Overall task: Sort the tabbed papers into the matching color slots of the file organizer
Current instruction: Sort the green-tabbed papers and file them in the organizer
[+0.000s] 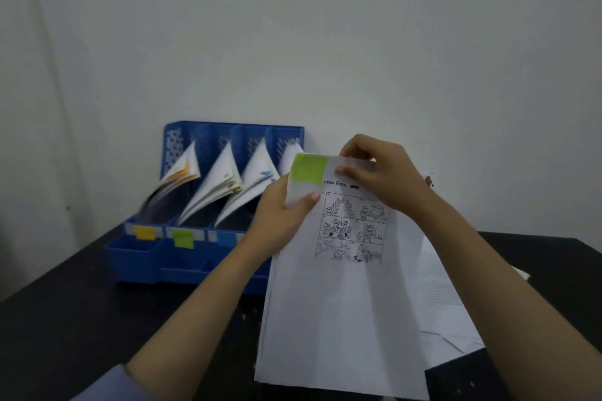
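Green-tabbed paper (342,270) pinched by left hand (280,221), right hand (378,172) | organizer (182,257) right slot hidden

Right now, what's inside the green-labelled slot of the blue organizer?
The green-labelled slot of the organizer holds a curled bundle of white papers; their tabs and the slot's floor can't be seen.

Two bare forearms reach up from the bottom of the frame toward its centre. The left hand (283,215) grips with its thumb laid flat across the front. The right hand (379,172), slightly higher, pinches with curled fingers and thumb.
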The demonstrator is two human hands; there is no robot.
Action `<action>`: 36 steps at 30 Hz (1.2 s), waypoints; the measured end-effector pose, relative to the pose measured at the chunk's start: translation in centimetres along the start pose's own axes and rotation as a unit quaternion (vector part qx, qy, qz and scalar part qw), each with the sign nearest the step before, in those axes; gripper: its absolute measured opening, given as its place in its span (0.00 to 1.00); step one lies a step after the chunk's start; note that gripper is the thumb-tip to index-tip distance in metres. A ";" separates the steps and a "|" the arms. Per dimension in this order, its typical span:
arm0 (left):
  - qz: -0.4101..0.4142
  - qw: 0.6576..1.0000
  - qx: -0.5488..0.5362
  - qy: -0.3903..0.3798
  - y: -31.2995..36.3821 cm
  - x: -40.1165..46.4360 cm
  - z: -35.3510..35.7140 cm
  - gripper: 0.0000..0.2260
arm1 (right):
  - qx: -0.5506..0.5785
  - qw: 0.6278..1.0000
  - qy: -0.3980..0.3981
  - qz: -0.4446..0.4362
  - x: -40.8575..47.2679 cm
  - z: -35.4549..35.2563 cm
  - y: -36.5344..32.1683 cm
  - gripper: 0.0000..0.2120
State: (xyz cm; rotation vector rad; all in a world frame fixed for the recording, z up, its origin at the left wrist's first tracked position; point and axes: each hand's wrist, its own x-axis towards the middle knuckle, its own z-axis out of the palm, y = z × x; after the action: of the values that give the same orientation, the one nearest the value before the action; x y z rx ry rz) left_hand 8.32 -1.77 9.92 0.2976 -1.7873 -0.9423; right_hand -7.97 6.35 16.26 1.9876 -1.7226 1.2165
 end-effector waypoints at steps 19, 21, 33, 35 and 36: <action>-0.067 0.997 0.016 0.044 -0.2 -0.1 -13.7 0.21 | -0.066 0.970 -0.221 -0.069 6.4 5.2 -5.5 0.05; -0.052 0.988 0.109 0.093 -2.2 0.7 -14.4 0.13 | -0.066 0.968 -0.232 -0.066 6.5 5.2 -4.9 0.09; 0.108 0.817 0.565 -0.040 -9.7 5.7 -15.2 0.25 | -0.058 0.960 -0.267 -0.065 8.3 6.9 -3.2 0.11; 0.136 0.841 0.523 -0.026 -8.8 6.2 -15.6 0.21 | -0.052 0.958 -0.272 -0.074 9.1 6.9 -3.5 0.07; 0.137 0.856 0.498 -0.001 -8.3 6.3 -15.7 0.20 | -0.045 0.959 -0.270 -0.078 9.6 7.0 -3.8 0.08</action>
State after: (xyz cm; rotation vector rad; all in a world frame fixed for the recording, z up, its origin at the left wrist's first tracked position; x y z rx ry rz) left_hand 17.59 -18.20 10.47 0.6550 -2.1183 0.2639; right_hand -2.00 -3.97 19.93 2.4986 -1.7489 0.5557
